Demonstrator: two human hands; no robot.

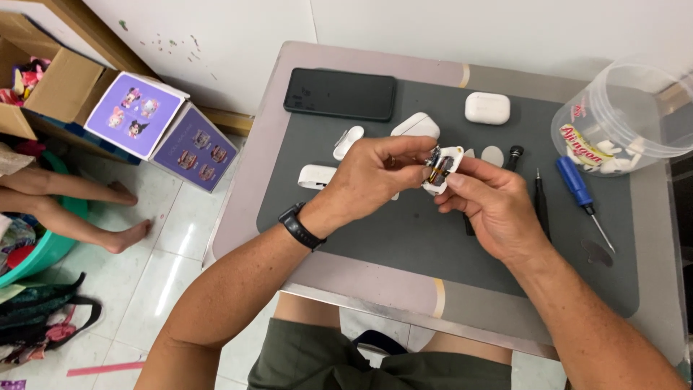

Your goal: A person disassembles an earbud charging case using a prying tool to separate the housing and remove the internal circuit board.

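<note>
Both hands hold a small white opened earbud case (444, 167) above a dark grey mat (433, 245); its inner metal parts show. My left hand (375, 177), with a black watch on the wrist, pinches the case from the left. From the right and below, my right hand (487, 206) supports it with fingers and thumb. Loose white case pieces (348, 141) lie on the mat behind my left hand. A closed white earbud case (487, 108) rests farther back.
A black phone (340, 94) lies at the mat's far edge. A blue-handled screwdriver (577, 186), a thin black tool (540, 206) and a clear plastic tub (624, 119) are at the right. Cardboard and purple boxes (159, 123) and another person's bare legs (79, 209) are on the floor left.
</note>
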